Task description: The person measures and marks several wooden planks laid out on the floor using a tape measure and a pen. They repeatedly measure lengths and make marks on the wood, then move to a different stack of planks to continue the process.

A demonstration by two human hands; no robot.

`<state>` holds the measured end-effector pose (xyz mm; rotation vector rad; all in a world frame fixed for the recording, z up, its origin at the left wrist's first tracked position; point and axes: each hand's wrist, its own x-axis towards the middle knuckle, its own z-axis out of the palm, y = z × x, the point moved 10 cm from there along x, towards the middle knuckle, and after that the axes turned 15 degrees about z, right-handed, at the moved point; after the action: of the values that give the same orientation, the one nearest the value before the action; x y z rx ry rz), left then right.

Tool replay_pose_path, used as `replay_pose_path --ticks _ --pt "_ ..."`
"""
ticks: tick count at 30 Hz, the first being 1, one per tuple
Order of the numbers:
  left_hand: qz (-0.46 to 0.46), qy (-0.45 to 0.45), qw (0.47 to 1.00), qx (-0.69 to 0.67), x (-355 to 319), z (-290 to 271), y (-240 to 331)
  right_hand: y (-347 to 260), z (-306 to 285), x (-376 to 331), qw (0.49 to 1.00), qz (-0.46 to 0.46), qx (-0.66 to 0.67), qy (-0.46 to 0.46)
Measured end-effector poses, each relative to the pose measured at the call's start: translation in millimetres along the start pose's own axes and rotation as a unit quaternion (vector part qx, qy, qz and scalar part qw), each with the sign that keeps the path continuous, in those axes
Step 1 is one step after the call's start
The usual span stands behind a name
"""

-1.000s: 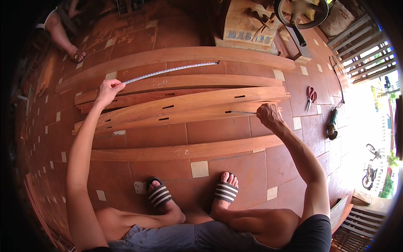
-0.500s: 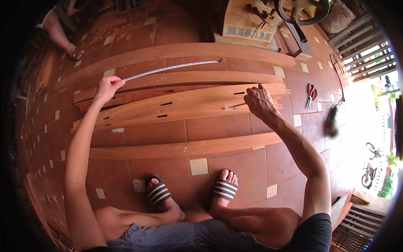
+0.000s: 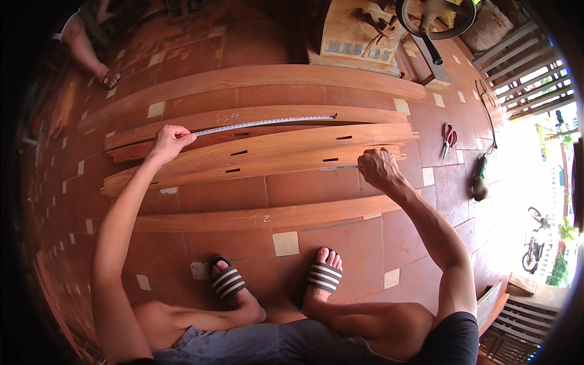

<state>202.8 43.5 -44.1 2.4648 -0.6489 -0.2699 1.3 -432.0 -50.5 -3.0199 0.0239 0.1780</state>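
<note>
Two hands work over a stack of curved wooden planks [image 3: 261, 152] lying on a terracotta tile floor [image 3: 304, 188]. The left hand [image 3: 168, 141] is closed, fingers pinched on the near end of a tape measure blade [image 3: 261, 123]. The blade runs taut along the upper plank to its hooked tip near the plank's right end. The right hand [image 3: 378, 168] is curled around a slim pencil-like marker [image 3: 340, 168], its tip resting on the lower slotted plank.

Progress (judged from the layout): the tape is extended and seated; no fresh mark is visible at the marker tip, so marking remains.

Clearance: open floor lies between the stack and a single plank [image 3: 261, 216] near the sandalled feet. Red scissors [image 3: 448, 135] and a power tool [image 3: 479, 179] lie well to the right.
</note>
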Motion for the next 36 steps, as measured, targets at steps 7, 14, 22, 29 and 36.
replay_pose_path --ticks 7,14,22,29,36 --pt "0.0 -0.029 0.998 -0.058 -3.3 35.8 38.0 3.6 -34.6 -1.5 0.986 0.028 0.128 0.102" --pt "0.008 -0.077 0.993 -0.089 -5.0 53.2 61.5 51.4 -17.3 22.5 0.898 0.212 0.38 0.065" --pt "-0.005 -0.111 0.99 -0.088 -11.1 62.3 62.1 53.5 18.1 22.7 0.789 0.223 0.572 -0.016" --pt "-0.005 -0.104 0.992 -0.069 -9.5 57.0 54.2 53.0 24.1 18.9 0.766 0.259 0.588 -0.028" --pt "-0.028 -0.111 0.99 -0.081 -11.1 58.8 49.2 56.6 23.2 18.4 0.773 0.25 0.583 -0.028"
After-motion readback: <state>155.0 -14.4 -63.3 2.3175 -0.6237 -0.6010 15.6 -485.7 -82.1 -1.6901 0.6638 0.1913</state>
